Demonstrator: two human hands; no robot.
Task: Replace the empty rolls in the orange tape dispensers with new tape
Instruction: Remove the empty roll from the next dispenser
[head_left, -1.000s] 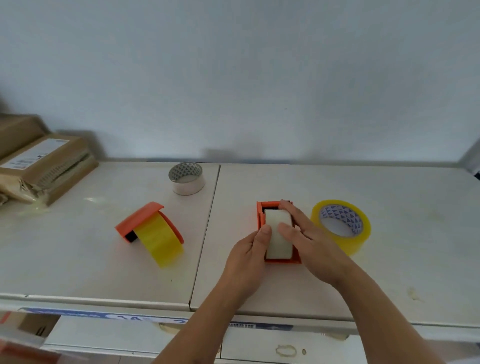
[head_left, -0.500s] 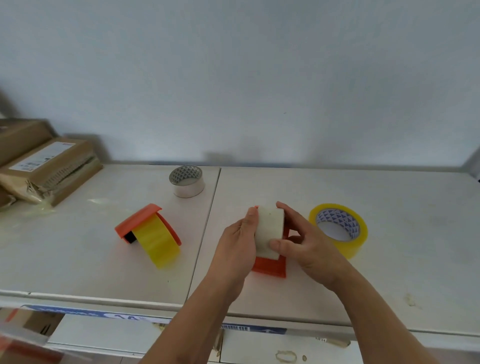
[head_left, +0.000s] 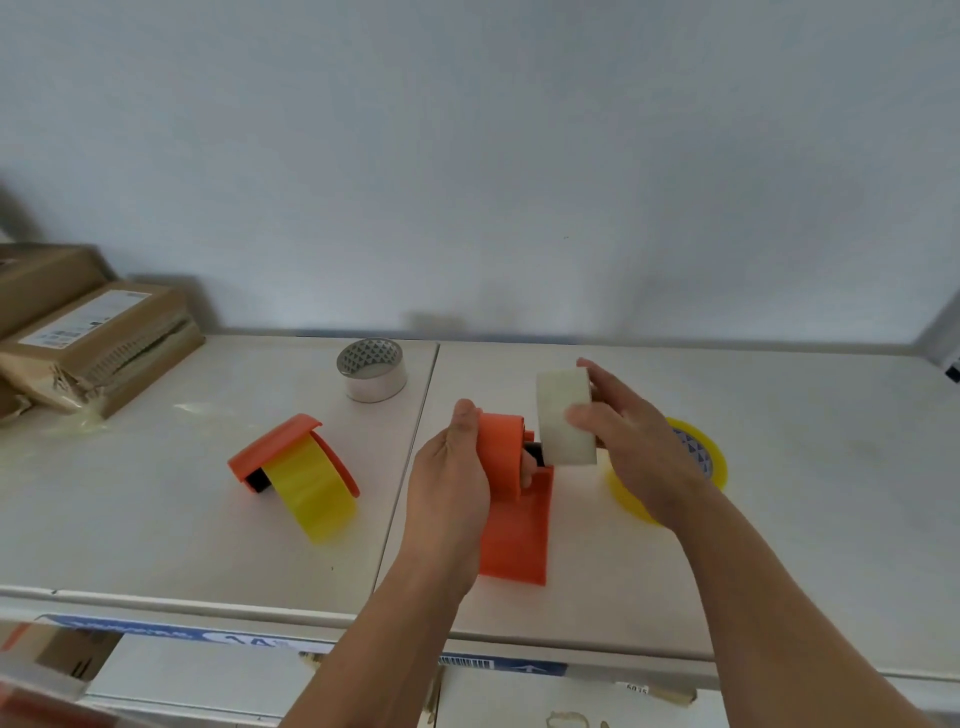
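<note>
My left hand (head_left: 451, 483) grips an orange tape dispenser (head_left: 511, 499), lifted and tilted above the white shelf top (head_left: 779, 519). My right hand (head_left: 631, 441) pinches a pale empty roll (head_left: 565, 418) just to the right of the dispenser's hub, partly out of it. A new yellow tape roll (head_left: 714, 467) lies flat behind my right wrist, mostly hidden. Left of centre, a second orange dispenser (head_left: 280, 447) sits on the shelf with yellow tape (head_left: 311, 488) in it.
A bare grey-white core (head_left: 371, 370) stands near the wall at the back. Brown cardboard parcels (head_left: 98, 343) are stacked at the far left. A seam (head_left: 410, 467) splits the shelf top into two panels. The front edge carries labels.
The dispenser was lifted off the shelf by both hands. My right hand has since pulled the pale roll up and to the right, away from the dispenser held in my left hand.
</note>
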